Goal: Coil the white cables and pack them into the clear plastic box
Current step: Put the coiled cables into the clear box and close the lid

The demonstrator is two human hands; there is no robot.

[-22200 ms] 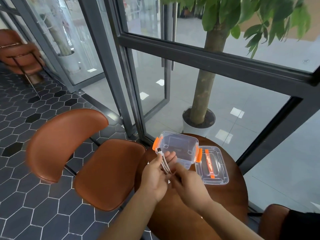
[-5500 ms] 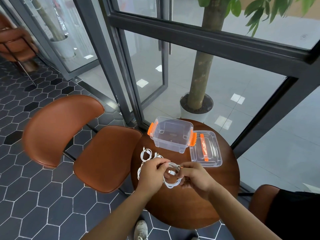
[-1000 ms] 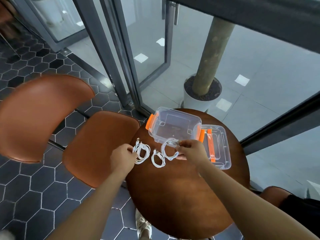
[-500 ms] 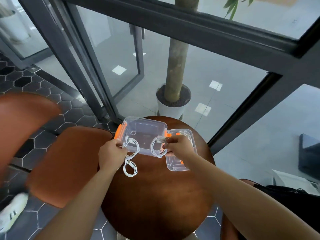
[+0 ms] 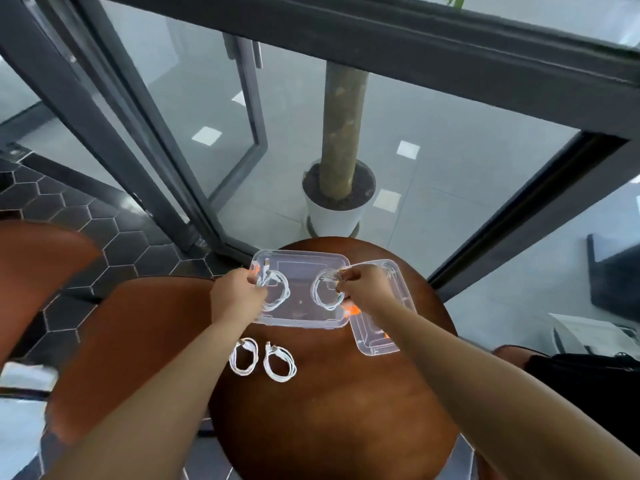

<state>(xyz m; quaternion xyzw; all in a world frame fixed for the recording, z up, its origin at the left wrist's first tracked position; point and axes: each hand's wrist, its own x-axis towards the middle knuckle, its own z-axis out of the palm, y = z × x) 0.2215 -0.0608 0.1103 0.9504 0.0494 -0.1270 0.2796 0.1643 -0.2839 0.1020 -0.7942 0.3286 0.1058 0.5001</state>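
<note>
The clear plastic box (image 5: 300, 320) with orange clips stands open at the far side of the round wooden table (image 5: 332, 410). My left hand (image 5: 235, 299) grips a coiled white cable (image 5: 275, 289) over the box's left half. My right hand (image 5: 360, 285) pinches a second coiled cable (image 5: 325, 292) over the right half. Both coils hang inside the box's outline; I cannot tell whether they touch the bottom. Two more coiled cables (image 5: 244, 356) (image 5: 280, 363) lie on the table in front of the box.
The box's clear lid (image 5: 375, 341) lies on the table right of the box, partly under my right forearm. A brown leather chair (image 5: 131, 341) stands left of the table. Dark window frames and a potted tree trunk (image 5: 341, 133) are behind it.
Both hands have carried their coils forward from the box's near edge to over its inside. A coil that hung below my left hand now lies on the table. The view has tilted down.
</note>
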